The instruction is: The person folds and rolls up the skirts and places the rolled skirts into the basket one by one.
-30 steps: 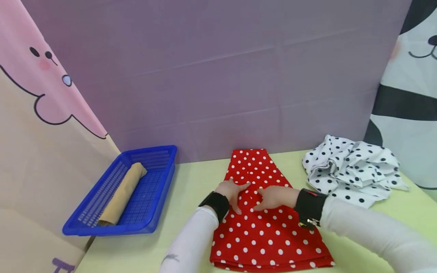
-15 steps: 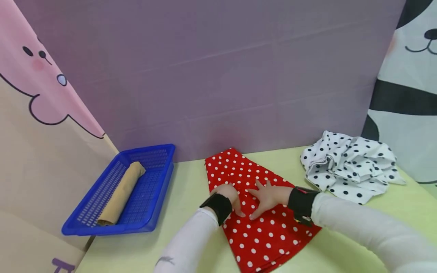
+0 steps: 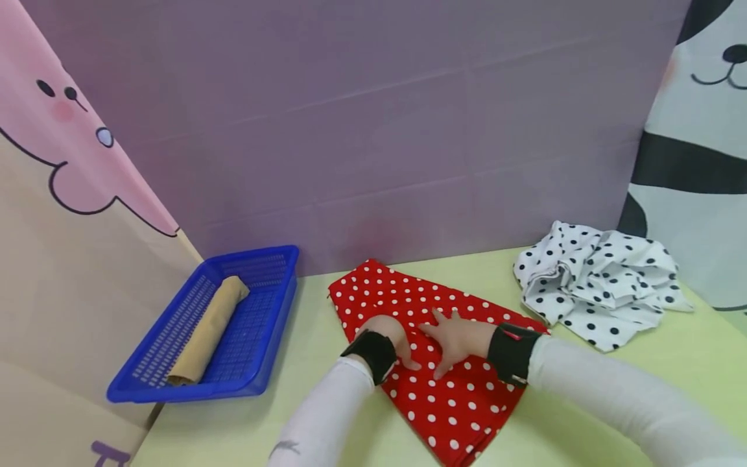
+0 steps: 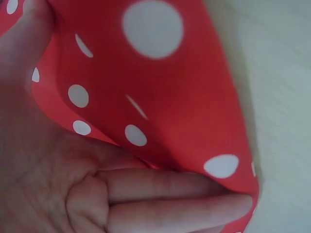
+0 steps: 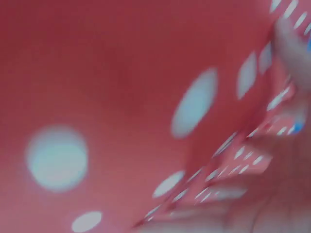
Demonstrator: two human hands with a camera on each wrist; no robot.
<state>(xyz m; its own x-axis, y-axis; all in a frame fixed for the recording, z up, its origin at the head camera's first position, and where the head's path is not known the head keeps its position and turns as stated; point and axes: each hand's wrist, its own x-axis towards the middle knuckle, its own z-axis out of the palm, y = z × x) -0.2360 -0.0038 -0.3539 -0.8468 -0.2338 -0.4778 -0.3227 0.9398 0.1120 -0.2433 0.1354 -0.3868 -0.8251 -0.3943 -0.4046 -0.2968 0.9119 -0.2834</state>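
Observation:
A folded red cloth with white dots [image 3: 403, 295] lies slantwise on the table, narrow end at the far left. On its middle rests my left hand [image 3: 388, 334], thumb apart from the other fingers. The left wrist view shows its fingers [image 4: 170, 206] lying straight against the red cloth [image 4: 189, 111], which bulges between them and the thumb. My right hand [image 3: 455, 337] presses on the cloth beside it, fingers spread. In the right wrist view the red cloth [image 5: 107, 87] fills most of the picture, blurred, with part of the right hand [image 5: 277, 194] at the right edge.
At the left stands a blue plastic basket [image 3: 262, 350] holding a rolled tan cloth-like bundle [image 3: 207, 334]. A crumpled white cloth with black dots [image 3: 607, 279] lies at the back right of the pale green table [image 3: 327, 428]. A grey-purple curtain [image 3: 350, 130] hangs behind.
The red cloth has turned counterclockwise under both hands, its narrow end swinging left and its wide end toward the right. The right hand's fingers have spread. Basket and white cloth stay put.

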